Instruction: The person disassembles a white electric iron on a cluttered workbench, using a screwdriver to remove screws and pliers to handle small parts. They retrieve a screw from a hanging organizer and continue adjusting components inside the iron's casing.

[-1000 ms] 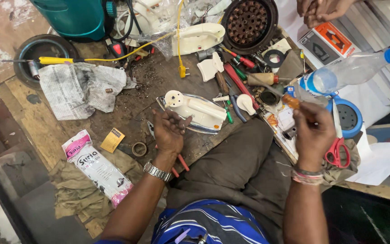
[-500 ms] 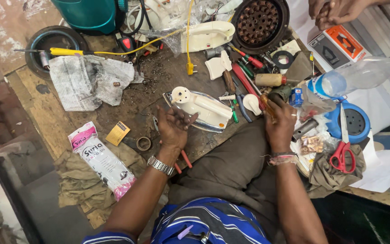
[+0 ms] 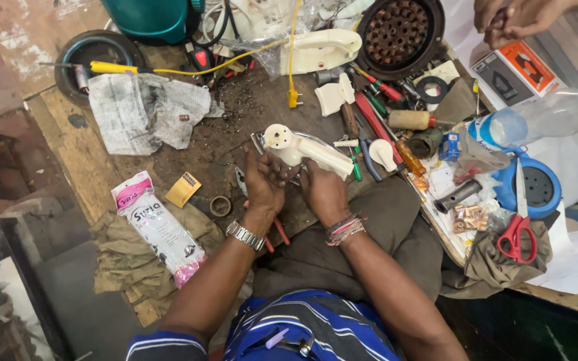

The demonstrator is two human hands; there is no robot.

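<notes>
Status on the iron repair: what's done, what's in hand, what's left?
Done: the cream iron body lies opened on the bench, a separate cream cover set aside further back. In hand: left hand and right hand both work at the body's near end. Left: cover not refitted; screwdrivers lie out beside it.

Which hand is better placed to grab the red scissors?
Right, probably. The right hand lies nearer the red scissors, which sit at the bench's right side. The left hand is on the far side of the cream iron handle both hands touch.
</notes>
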